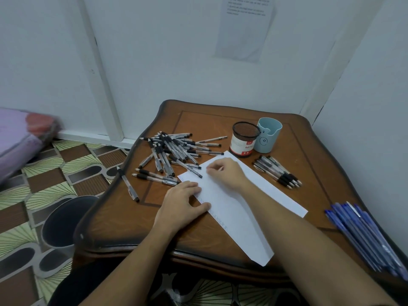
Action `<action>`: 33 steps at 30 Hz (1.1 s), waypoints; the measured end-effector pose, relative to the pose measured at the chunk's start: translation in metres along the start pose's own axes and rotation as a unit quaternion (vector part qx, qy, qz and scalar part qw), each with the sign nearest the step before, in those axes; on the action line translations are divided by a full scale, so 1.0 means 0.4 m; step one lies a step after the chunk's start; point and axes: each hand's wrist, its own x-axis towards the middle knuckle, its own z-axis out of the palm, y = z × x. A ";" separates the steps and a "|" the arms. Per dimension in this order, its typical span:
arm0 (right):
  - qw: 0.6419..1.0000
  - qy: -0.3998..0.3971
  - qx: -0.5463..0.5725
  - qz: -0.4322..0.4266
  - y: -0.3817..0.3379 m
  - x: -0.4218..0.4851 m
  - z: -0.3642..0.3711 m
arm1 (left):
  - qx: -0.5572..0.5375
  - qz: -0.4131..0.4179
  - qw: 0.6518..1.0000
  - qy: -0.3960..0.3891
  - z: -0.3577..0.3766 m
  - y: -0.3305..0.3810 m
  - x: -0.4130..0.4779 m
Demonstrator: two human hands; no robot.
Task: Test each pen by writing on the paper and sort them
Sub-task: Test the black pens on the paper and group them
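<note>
Laden wooden table (123,219).
It bears paper (238,219), pen heap (174,151), mesh cup (242,142), blue cup (268,135), black pens (278,171), blue pens (364,235).

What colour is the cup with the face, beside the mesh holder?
Light blue; the cup shows best in the head view, right of the mesh holder.

Dim, soft light; warped, blurry edges

Blue plastic pens (364,235) are cut off at the right edge; print on the white wall sheet (245,27) cannot be read.
</note>
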 end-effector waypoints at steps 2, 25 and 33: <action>0.999 0.005 -0.032 -0.016 -0.030 0.008 0.045 | -0.006 0.009 1.000 0.009 0.000 -0.001 -0.001; 0.832 0.114 0.542 0.023 -0.018 -0.187 -0.142 | -0.020 -0.022 0.999 -0.011 -0.010 0.006 -0.004; 0.844 0.088 0.524 0.069 0.034 -0.266 -0.118 | -0.026 -0.024 0.999 -0.008 -0.006 0.008 -0.006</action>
